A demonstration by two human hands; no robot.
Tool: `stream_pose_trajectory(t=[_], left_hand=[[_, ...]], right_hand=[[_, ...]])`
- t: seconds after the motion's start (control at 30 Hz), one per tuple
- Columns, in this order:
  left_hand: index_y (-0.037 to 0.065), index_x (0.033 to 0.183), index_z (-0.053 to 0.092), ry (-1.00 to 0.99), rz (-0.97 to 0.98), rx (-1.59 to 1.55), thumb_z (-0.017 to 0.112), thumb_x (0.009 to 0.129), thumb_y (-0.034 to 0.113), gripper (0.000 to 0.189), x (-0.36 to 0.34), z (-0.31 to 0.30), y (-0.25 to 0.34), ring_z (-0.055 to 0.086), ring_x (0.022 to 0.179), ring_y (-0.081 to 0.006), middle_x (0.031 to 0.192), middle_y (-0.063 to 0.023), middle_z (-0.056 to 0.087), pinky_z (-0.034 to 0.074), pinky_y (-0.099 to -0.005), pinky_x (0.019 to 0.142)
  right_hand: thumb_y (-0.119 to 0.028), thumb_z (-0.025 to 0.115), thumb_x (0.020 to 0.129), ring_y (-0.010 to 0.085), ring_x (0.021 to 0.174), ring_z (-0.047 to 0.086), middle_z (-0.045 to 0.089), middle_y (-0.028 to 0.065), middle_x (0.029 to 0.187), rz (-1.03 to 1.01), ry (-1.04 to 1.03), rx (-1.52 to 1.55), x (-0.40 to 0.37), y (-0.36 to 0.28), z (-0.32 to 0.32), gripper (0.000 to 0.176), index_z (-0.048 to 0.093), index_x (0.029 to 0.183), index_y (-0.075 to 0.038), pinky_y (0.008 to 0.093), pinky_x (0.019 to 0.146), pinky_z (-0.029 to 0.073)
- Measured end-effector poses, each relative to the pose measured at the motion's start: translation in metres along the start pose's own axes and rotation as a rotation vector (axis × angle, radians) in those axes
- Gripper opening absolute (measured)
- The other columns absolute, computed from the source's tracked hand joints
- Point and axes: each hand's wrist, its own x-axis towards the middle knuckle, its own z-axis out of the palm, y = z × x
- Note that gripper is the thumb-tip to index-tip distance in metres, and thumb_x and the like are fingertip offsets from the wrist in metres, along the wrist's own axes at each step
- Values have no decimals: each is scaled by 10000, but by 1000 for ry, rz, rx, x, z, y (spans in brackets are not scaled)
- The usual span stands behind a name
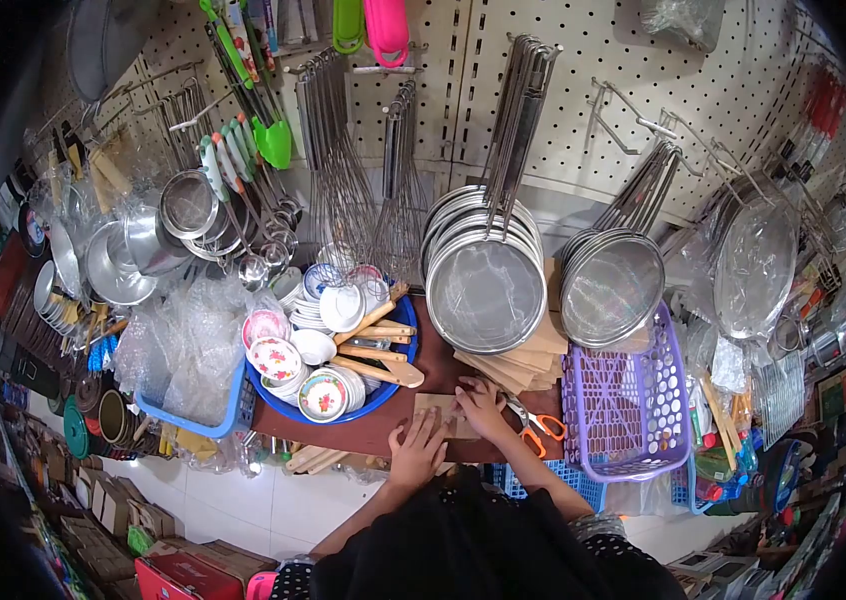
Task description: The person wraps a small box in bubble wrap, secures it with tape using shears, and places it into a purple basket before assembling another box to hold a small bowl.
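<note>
1. Pressing palm down, the left hand lies over the left part of a flat brown piece, its fingers extended and slightly apart.
2. The right hand meets the same piece at its right side, fingers bent; whether they pinch its edge cannot be told.
3. The brown piece lies at the near edge of the reddish-brown counter, between and partly beneath both hands.
4. Scissors with orange handles lie just right of the right hand, their blades partly hidden.
5. Beyond the right hand, brown sheets are stacked unevenly beneath a hanging group of large round strainers.
6. Left of the piece, a blue basin holds small bowls, several flower-patterned, and wooden-handled utensils.
7. Right of the scissors is a purple perforated basket; farther left, a light-blue basket contains items in clear plastic.
8. Behind, whisks hang against a pale pegboard.
</note>
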Motion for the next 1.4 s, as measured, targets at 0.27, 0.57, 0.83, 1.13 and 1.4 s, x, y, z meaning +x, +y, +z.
stream_pose_trajectory(t=[0.27, 0.57, 0.83, 1.13, 1.4], left_hand=[[175, 1253, 581, -3, 0, 30, 625, 865, 297, 409, -1, 3, 0, 394, 1362, -243, 1450, -95, 450, 256, -520, 1022], [150, 1251, 574, -15, -2, 22, 648, 835, 305, 450, -1, 4, 1, 381, 1375, -251, 1474, -109, 421, 261, -515, 1013], [141, 1225, 581, -10, 14, 21, 646, 833, 300, 428, -3, 7, -2, 373, 1382, -259, 1481, -115, 410, 267, -514, 1004], [162, 1194, 603, -9, 4, 11, 644, 836, 292, 382, -3, 9, -3, 376, 1381, -249, 1473, -103, 425, 270, -517, 1003], [171, 1175, 613, -9, 1, 17, 645, 839, 294, 359, -1, 7, -2, 385, 1373, -248, 1468, -106, 431, 279, -518, 1001]], right_hand=[[-414, 588, 892, 270, 1361, 262, 470, 28, 1404, -79, 21, -57, -5, -6, -3, 340, 707, 773, -118, 608, 1055, 107], [-311, 780, 704, 330, 1390, 229, 407, 78, 1434, -196, 14, -226, -15, -19, -12, 229, 664, 827, -155, 662, 1037, 162], [-291, 792, 695, 334, 1391, 237, 407, 91, 1426, -209, 22, -246, -17, -26, -15, 221, 656, 804, -155, 673, 1032, 180], [-327, 820, 664, 342, 1346, 308, 466, 89, 1350, -177, 76, -201, -16, -28, -19, 517, 570, 1081, -152, 671, 1003, 226], [-251, 845, 631, 328, 1104, 481, 565, 92, 1151, -114, 181, 92, -10, 7, 10, 583, 569, 1117, -86, 469, 971, 369]])
